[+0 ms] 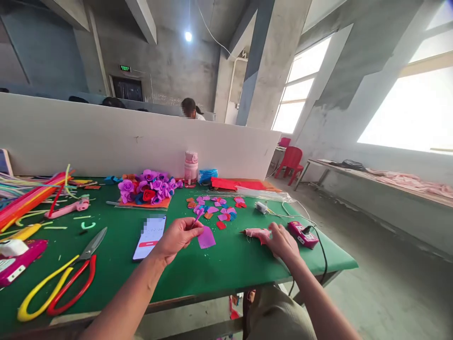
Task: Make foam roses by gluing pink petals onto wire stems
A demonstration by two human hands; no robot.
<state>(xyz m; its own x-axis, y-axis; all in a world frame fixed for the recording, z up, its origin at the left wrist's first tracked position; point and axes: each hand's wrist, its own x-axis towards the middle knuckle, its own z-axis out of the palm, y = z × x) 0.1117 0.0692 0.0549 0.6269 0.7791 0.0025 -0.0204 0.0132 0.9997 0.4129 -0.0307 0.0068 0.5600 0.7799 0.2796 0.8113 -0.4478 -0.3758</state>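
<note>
My left hand (180,237) is raised over the green table, thumb and fingers pinched on a purple crepe-paper petal (207,237) and a thin rolled purple piece (198,216) that points upward. My right hand (282,241) grips the rear of a pink hot glue gun (258,233), whose nozzle points left, low over the table. Part of the gun's handle is hidden under my fingers. Beyond both hands lie loose paper petals (222,216) in purple, red, orange and blue. Left of my left hand is a phone (150,238) with a lit screen.
Yellow-and-red-handled scissors (88,250) lie at the left, near colored stems (31,200). Paper roses (148,186) and a pink bottle (191,169) stand at the back. A pink power strip (303,234) with cables sits right. A white partition (141,139) closes the far side.
</note>
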